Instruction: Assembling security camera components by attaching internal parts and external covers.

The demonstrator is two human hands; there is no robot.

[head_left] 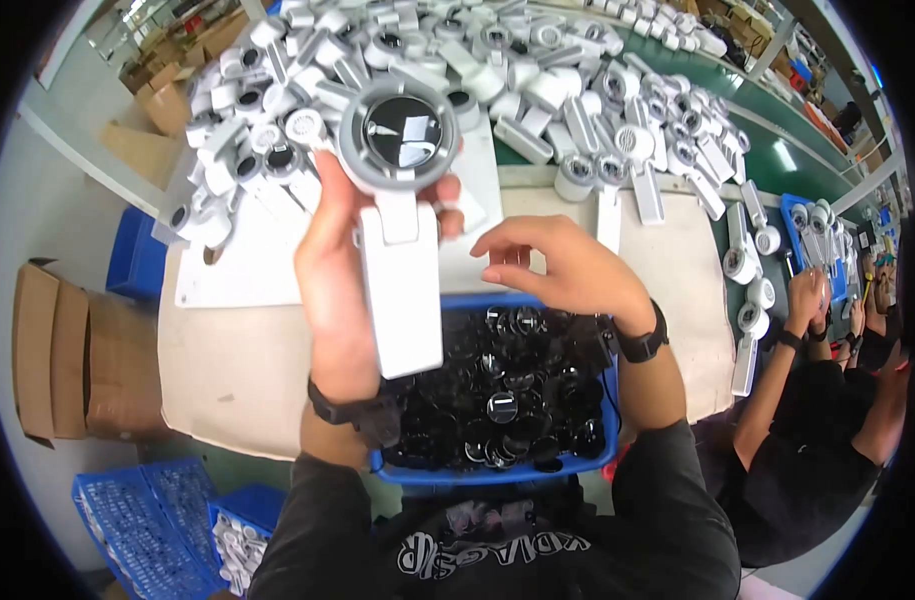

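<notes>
My left hand (329,250) is closed around a white handheld fan (401,290), raised above the worktable. Its round head faces up, with a grey ring around a glossy black disc; the long white handle points toward me. To the right of the fan, my right hand (567,262) is held with bent fingers, thumb and forefinger apart, and nothing shows between them. Below both hands, a blue bin (497,478) holds many glossy black round caps (502,406). Part of the bin is hidden by the fan handle and my left wrist.
A big heap of similar white fans (537,90) covers the far table. Under its near side lies a white board (247,275). Cardboard boxes (127,350) and blue crates (152,525) stand at the left. At the right, a co-worker's hand (805,295) is by a blue tray (792,215).
</notes>
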